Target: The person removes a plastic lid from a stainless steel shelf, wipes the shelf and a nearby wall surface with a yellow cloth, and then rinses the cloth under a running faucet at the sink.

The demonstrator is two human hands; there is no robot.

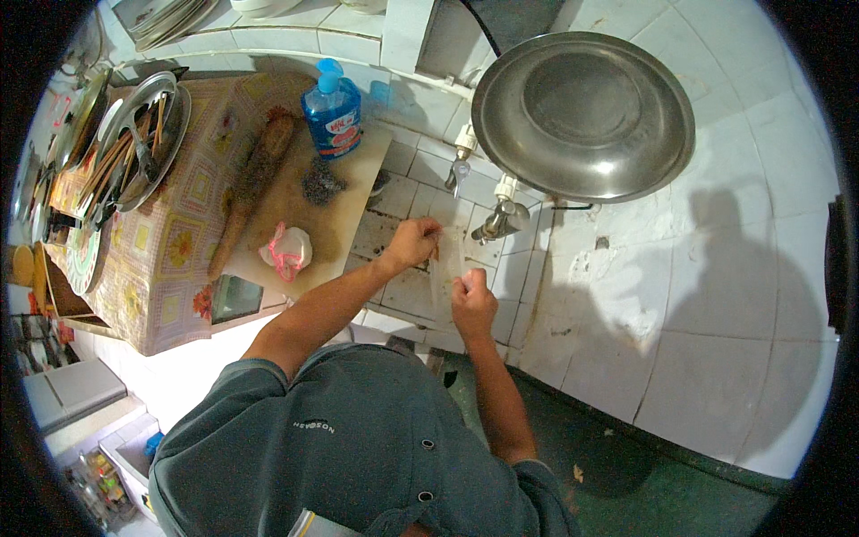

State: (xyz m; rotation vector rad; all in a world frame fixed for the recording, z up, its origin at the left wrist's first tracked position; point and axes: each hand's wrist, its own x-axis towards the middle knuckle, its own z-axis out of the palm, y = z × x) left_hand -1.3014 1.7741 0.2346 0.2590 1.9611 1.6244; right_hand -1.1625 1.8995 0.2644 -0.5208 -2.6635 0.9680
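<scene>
My left hand [411,243] pinches the upper end of a thin translucent sheet [445,275], which looks like plastic film or a bag. My right hand [474,303] grips the sheet's right side lower down, so it hangs stretched between both hands. Beneath it lies a white-tiled sink basin [396,215] with dark stains. Just beyond my hands, a metal tap [500,221] sticks out from the tiled wall. A second tap [459,171] is fixed farther back. Whether water is running cannot be made out.
Left of the basin, a board [362,174] carries a blue soap bottle [332,114], a dark scouring pad [322,181], a white bundle with pink ties [287,253] and a long brown object [255,194]. A large metal basin [584,114] hangs above the taps. Utensils [127,154] crowd the far left.
</scene>
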